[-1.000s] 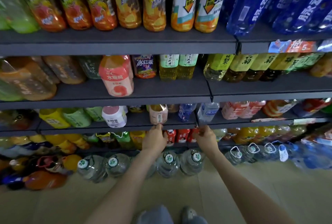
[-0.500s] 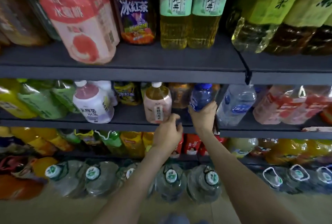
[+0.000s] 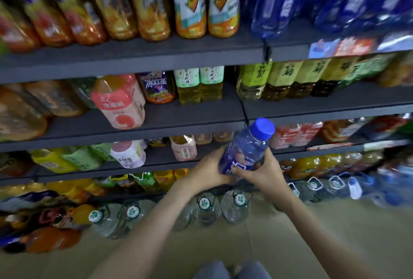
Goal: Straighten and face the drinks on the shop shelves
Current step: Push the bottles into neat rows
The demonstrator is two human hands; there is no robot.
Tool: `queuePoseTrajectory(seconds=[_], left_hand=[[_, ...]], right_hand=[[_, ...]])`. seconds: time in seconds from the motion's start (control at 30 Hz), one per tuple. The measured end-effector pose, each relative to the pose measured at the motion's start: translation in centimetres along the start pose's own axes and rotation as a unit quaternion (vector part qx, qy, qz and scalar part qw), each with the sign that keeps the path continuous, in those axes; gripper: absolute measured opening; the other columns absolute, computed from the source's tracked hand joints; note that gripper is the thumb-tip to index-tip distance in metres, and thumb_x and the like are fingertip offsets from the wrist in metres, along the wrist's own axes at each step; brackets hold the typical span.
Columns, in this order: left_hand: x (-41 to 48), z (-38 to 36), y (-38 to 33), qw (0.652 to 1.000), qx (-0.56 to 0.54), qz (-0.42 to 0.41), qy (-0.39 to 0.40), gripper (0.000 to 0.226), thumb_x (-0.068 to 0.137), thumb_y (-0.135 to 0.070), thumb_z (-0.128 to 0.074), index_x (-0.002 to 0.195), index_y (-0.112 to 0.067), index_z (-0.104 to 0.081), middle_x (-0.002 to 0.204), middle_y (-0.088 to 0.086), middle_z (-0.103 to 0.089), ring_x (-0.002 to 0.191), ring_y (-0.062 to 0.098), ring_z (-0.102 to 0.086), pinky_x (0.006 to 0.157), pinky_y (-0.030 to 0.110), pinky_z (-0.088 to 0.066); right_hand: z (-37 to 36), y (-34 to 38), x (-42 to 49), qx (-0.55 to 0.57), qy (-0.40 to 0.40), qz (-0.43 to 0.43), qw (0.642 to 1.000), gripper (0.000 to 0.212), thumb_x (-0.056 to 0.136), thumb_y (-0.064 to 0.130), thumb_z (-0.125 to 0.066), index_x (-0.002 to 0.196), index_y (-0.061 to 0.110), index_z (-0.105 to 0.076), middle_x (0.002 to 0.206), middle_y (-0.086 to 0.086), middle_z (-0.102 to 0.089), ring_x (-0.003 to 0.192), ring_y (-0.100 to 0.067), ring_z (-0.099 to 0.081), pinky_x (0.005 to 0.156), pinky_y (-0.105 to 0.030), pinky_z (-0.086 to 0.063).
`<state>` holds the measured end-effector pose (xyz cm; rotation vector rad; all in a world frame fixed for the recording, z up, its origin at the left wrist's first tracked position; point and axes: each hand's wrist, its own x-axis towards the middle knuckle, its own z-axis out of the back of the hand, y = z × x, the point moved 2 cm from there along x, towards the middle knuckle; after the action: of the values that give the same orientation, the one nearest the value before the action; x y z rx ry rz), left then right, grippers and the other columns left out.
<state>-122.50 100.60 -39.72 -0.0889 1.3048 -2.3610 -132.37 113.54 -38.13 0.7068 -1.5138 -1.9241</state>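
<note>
A blue bottle (image 3: pixel 248 146) with a blue cap is out in front of the dark shelves, tilted with its cap up and to the right. My left hand (image 3: pixel 209 170) grips its lower left side. My right hand (image 3: pixel 261 172) grips its lower right side, thumb across the label. Behind the bottle runs the third shelf (image 3: pixel 161 160), where a small pink-labelled tea bottle (image 3: pixel 183 148) and a white and pink bottle (image 3: pixel 128 154) stand. The picture is blurred by motion.
The shelf above holds a pink peach carton (image 3: pixel 119 102), a purple iced-tea bottle (image 3: pixel 159 87) and pale green tea bottles (image 3: pixel 199 84). The top shelf carries orange and blue bottles. Large water jugs (image 3: pixel 205 207) stand on the floor below my arms.
The blue bottle has come off the third shelf and now sits out in front, held in both hands. My left hand moved right from the shelf edge onto it. The view pulled back.
</note>
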Motion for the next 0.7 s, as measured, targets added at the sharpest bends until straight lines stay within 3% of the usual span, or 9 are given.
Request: queuePoseTrajectory(seconds=[0.07, 0.13, 0.3, 0.4, 0.47, 0.53, 0.63, 0.7], left_hand=[[-0.3, 1.5, -4.4, 1.0, -0.014, -0.021, -0.001, 0.075, 0.06, -0.032, -0.087, 0.123, -0.039, -0.045, 0.122, -0.008, -0.06, 0.113, 0.008, -0.057, 0.094, 0.031, -0.048], [0.0, 2.9, -8.5, 0.998, -0.017, -0.049, -0.029, 0.076, 0.059, -0.035, -0.088, 0.123, -0.036, -0.048, 0.119, -0.011, -0.063, 0.11, 0.006, -0.059, 0.092, 0.029, -0.05], [1.6, 3.5, -17.7, 0.982, -0.024, -0.12, -0.146, 0.072, 0.06, -0.034, -0.086, 0.117, -0.047, -0.044, 0.105, -0.021, -0.063, 0.099, -0.009, -0.059, 0.079, 0.007, -0.043], [2.9, 2.6, -22.1, 0.962, -0.044, -0.148, -0.227, 0.072, 0.057, -0.052, -0.077, 0.121, -0.042, -0.046, 0.108, -0.015, -0.064, 0.099, -0.004, -0.059, 0.081, 0.014, -0.046], [4.0, 1.8, -24.2, 0.951, -0.042, -0.155, -0.265, 0.073, 0.063, -0.041, -0.079, 0.128, -0.031, -0.048, 0.115, -0.01, -0.063, 0.105, 0.005, -0.06, 0.085, 0.023, -0.049], [5.1, 1.6, -26.1, 0.945, -0.028, -0.164, -0.282, 0.069, 0.069, -0.027, -0.079, 0.129, -0.03, -0.046, 0.118, -0.012, -0.062, 0.106, 0.004, -0.059, 0.087, 0.025, -0.05], [6.3, 2.0, -28.5, 0.942, -0.005, -0.177, -0.286, 0.06, 0.074, -0.023, -0.076, 0.126, -0.033, -0.048, 0.107, -0.026, -0.058, 0.095, -0.015, -0.051, 0.079, 0.005, -0.041], [7.2, 2.6, -29.4, 0.943, 0.028, -0.17, -0.283, 0.062, 0.079, -0.025, -0.073, 0.132, -0.034, -0.044, 0.116, -0.026, -0.054, 0.103, -0.012, -0.047, 0.08, 0.003, -0.036]], right_hand=[[2.4, 4.1, -0.9, 0.009, -0.001, 0.016, 1.0, 0.06, 0.061, 0.004, -0.086, 0.104, 0.03, -0.053, 0.094, 0.018, -0.067, 0.084, 0.01, -0.063, 0.069, -0.007, -0.046], [4.9, 7.5, -0.8, 0.01, -0.002, 0.044, 0.999, 0.061, 0.06, 0.003, -0.086, 0.109, 0.021, -0.055, 0.099, 0.012, -0.067, 0.086, 0.009, -0.063, 0.071, -0.007, -0.045], [11.1, 12.6, 1.0, 0.042, 0.017, 0.117, 0.992, 0.059, 0.064, -0.011, -0.078, 0.112, 0.012, -0.052, 0.099, 0.003, -0.066, 0.081, 0.005, -0.064, 0.068, -0.01, -0.048], [14.4, 14.1, 2.2, 0.041, -0.012, 0.158, 0.987, 0.062, 0.063, -0.003, -0.082, 0.113, 0.018, -0.051, 0.106, 0.001, -0.065, 0.093, 0.001, -0.063, 0.08, -0.015, -0.049], [16.4, 15.3, 2.9, 0.024, -0.035, 0.178, 0.983, 0.06, 0.061, 0.0, -0.085, 0.107, 0.022, -0.053, 0.103, 0.004, -0.064, 0.088, 0.008, -0.061, 0.076, -0.01, -0.046], [18.0, 16.4, 3.6, -0.003, -0.055, 0.207, 0.977, 0.052, 0.062, 0.001, -0.084, 0.101, 0.02, -0.055, 0.095, 0.01, -0.063, 0.082, 0.013, -0.058, 0.07, -0.004, -0.042], [19.2, 17.1, 5.1, 0.012, -0.076, 0.212, 0.974, 0.044, 0.068, -0.002, -0.079, 0.098, 0.021, -0.058, 0.093, 0.008, -0.066, 0.08, 0.011, -0.059, 0.069, -0.005, -0.042], [19.2, 17.6, 6.1, 0.032, -0.079, 0.203, 0.976, 0.04, 0.074, -0.003, -0.074, 0.105, 0.017, -0.059, 0.096, 0.007, -0.067, 0.08, 0.011, -0.059, 0.068, -0.006, -0.043]])
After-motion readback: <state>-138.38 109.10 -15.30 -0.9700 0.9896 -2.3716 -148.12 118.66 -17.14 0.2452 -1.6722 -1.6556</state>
